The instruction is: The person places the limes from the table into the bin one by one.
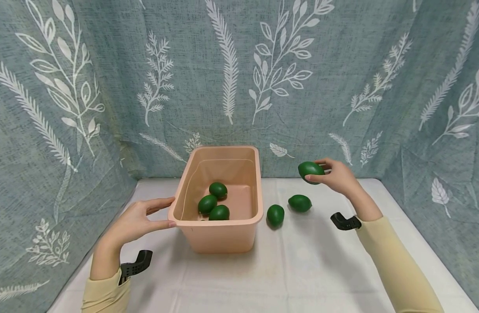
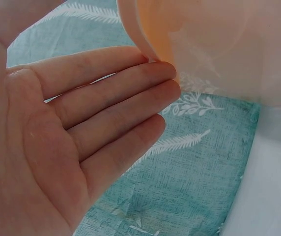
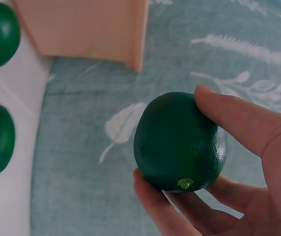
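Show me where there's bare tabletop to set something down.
White tabletop lies bare in front of the bin and the two loose green fruits. It's crowded just right of the bin, where those fruits lie, and at its left rim, by the left hand.

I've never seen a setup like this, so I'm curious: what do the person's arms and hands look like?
The left hand and right hand are ungloved. Pale yellow sleeves end near the wrists, where each arm wears a bent black mount with small holes. No cables show.
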Available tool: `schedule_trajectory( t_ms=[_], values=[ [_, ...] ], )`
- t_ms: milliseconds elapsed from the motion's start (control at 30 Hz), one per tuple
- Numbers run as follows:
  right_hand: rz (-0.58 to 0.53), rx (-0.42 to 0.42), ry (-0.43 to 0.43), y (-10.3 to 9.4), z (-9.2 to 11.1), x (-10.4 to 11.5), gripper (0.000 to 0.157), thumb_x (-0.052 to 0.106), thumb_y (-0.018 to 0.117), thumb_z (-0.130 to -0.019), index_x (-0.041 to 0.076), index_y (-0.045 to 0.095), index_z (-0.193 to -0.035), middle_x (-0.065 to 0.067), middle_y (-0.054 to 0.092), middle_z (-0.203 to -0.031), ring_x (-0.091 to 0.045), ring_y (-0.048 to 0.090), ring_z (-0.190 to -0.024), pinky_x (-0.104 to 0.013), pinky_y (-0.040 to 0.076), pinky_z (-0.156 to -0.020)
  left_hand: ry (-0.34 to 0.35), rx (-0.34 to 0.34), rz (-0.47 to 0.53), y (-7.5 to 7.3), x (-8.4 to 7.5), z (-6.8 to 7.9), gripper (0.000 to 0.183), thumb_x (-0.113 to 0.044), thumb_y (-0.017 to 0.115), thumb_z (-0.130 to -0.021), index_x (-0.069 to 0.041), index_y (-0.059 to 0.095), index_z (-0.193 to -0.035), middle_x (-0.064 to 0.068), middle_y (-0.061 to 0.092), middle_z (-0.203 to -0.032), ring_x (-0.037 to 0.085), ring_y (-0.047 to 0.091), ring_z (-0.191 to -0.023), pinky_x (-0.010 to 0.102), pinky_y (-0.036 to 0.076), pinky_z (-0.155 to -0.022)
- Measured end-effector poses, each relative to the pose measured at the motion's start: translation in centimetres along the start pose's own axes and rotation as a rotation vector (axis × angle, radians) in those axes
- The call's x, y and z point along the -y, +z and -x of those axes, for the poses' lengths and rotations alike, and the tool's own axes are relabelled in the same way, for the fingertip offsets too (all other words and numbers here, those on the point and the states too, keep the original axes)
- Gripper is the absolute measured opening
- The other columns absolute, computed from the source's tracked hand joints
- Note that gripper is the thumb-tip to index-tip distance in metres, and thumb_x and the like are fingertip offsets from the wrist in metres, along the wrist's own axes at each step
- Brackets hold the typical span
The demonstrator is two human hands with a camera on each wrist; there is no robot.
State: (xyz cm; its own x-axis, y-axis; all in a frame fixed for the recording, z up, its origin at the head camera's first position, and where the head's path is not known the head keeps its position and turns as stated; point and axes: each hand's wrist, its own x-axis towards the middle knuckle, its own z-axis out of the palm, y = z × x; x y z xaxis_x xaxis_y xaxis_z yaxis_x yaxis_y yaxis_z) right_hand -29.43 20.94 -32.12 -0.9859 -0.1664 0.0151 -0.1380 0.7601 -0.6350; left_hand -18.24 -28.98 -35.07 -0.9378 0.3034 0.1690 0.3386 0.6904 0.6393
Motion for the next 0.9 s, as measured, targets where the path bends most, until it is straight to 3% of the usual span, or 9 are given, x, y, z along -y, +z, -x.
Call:
schedule_trajectory(
  t_ms=[333,900],
  values=[
    [-0.021,0.009,-0.069,0.3,-0.6,3.8,0.076,0.052,0.070,-0.080,0.012,0.046,-0.140,-0.018,0.051,-0.134,-0.036,0.049,-0.122,-0.048,0.051,-0.088,-0.007,-0.003,0.000,-0.1,0.0,0.0,0.065,-0.042,0.074,-0.081,-0.012,0.055,-0.135,0.008,0.057,-0.134,0.033,0.050,-0.127,0.053,0.042,-0.103],
    [-0.046,0.083,-0.168,2.9,-2.1,10.1,0.072,0.049,0.073,-0.078,0.016,0.049,-0.138,-0.010,0.053,-0.134,-0.028,0.053,-0.118,-0.042,0.053,-0.086,-0.019,0.003,0.008,0.0,0.1,0.0,0.066,-0.044,0.073,-0.080,-0.013,0.054,-0.135,0.007,0.057,-0.135,0.033,0.049,-0.128,0.053,0.042,-0.103]
  ],
)
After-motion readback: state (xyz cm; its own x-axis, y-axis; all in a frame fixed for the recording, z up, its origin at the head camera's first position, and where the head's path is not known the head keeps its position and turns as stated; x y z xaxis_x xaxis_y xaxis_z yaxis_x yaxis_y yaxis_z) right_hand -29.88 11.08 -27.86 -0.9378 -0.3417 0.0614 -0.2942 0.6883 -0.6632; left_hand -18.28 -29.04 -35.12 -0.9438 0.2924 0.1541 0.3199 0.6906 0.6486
